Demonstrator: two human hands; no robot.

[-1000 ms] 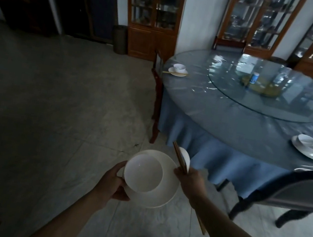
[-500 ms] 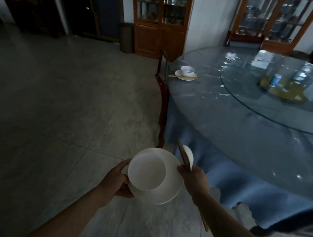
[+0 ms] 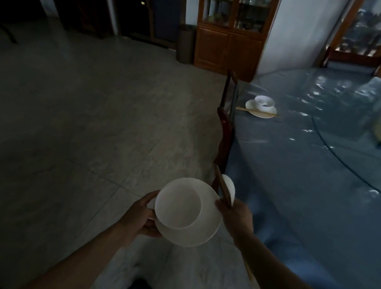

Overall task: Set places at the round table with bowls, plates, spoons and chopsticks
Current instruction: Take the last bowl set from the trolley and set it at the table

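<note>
Left hand [image 3: 146, 214] grips white plate [image 3: 205, 231] rim, bowl [image 3: 177, 206] sitting on it. Right hand [image 3: 235, 215] clasps chopsticks [image 3: 221, 189] plus what looks like a white spoon [image 3: 229, 188], just beside the round table [image 3: 304, 177].

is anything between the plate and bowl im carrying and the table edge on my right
Nothing visible blocks it. The plate and bowl sit beside the table; the chair stands farther ahead along the edge.

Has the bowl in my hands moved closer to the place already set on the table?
Yes. The carried bowl, on its plate, has advanced along the table edge toward the set place by the chair.
</note>
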